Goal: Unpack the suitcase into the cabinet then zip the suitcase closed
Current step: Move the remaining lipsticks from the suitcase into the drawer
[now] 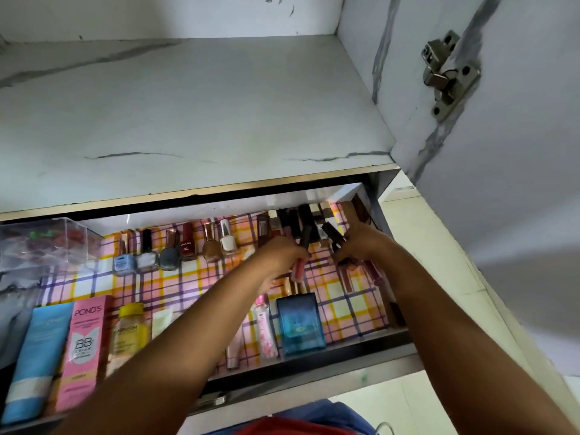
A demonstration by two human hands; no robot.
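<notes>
An open cabinet drawer (314, 356) lined with pink, yellow and purple checked paper holds cosmetics. My left hand (279, 259) grips a pink lip-gloss tube with a black cap (302, 243) at the drawer's back right. My right hand (361, 243) grips a dark tube (332, 235) just to the right of it. More dark lipstick tubes (298, 218) lie behind both hands, against the drawer's back wall. The suitcase is out of view.
Nail-polish bottles (175, 246) line the drawer's back. A clear plastic box (44, 243) sits back left. A blue tube (37, 356), a pink Pond's box (83, 350), a yellow bottle (130, 331) and a blue perfume bottle (301, 324) lie at the front. A bare shelf (188, 114) is above; the open door (502, 152) is right.
</notes>
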